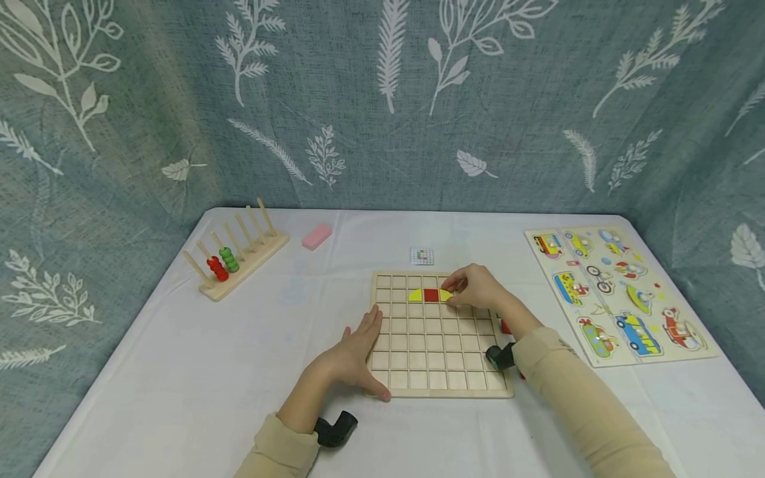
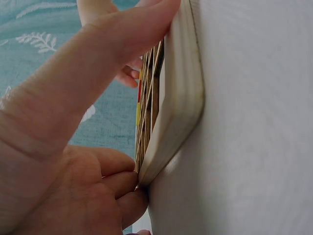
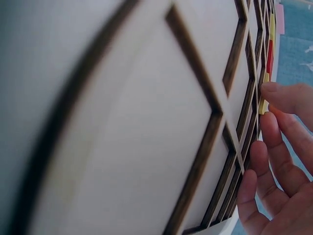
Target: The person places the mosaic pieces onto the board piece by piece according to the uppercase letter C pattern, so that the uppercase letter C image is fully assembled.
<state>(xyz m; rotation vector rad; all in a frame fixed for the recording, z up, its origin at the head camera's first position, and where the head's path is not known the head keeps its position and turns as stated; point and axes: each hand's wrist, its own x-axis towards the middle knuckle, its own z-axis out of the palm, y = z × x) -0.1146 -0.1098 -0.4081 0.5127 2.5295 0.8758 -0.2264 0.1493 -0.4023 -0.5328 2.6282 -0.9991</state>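
While left hand point(image 1: 352, 352) steadies grid board point(image 1: 439, 368) flat | right hand point(image 1: 478, 287) pinches yellow piece point(image 1: 445, 295) | abacus point(image 1: 236, 260) far left

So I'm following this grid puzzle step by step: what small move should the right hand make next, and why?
Probably press the yellow piece flat into its cell and let go. The right hand has its fingertips on that piece, right of the red square, with a matching yellow piece on the other side. The left hand lies flat against the board, steadying its edge.
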